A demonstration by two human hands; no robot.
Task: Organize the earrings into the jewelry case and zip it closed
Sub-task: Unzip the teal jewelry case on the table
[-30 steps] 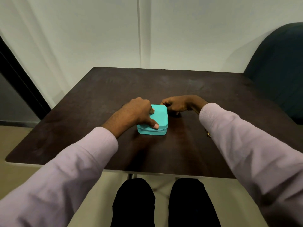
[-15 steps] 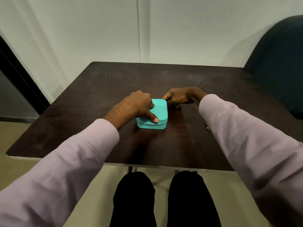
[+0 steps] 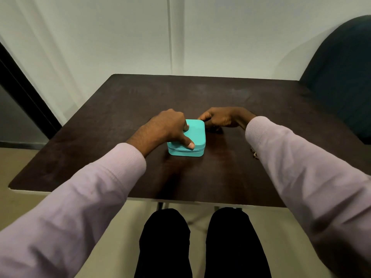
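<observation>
A small turquoise jewelry case (image 3: pixel 195 135) sits with its lid down in the middle of the dark wooden table (image 3: pixel 230 173). My left hand (image 3: pixel 166 127) grips its left side, thumb on the front edge above the zip line and fingers on the lid. My right hand (image 3: pixel 222 118) is at the case's far right corner, fingers pinched together; the zipper pull itself is hidden. A small gold earring (image 3: pixel 254 152) lies on the table, partly covered by my right sleeve.
A dark teal chair (image 3: pixel 341 77) stands at the table's right far side. A pale wall runs behind the table, and a dark door frame (image 3: pixel 24 93) is at the left. My knees show below the table's near edge.
My right hand has stayed pinched at the case's far right corner, shifting only slightly along it. The left hand keeps its grip. The camera view has drifted a little.
</observation>
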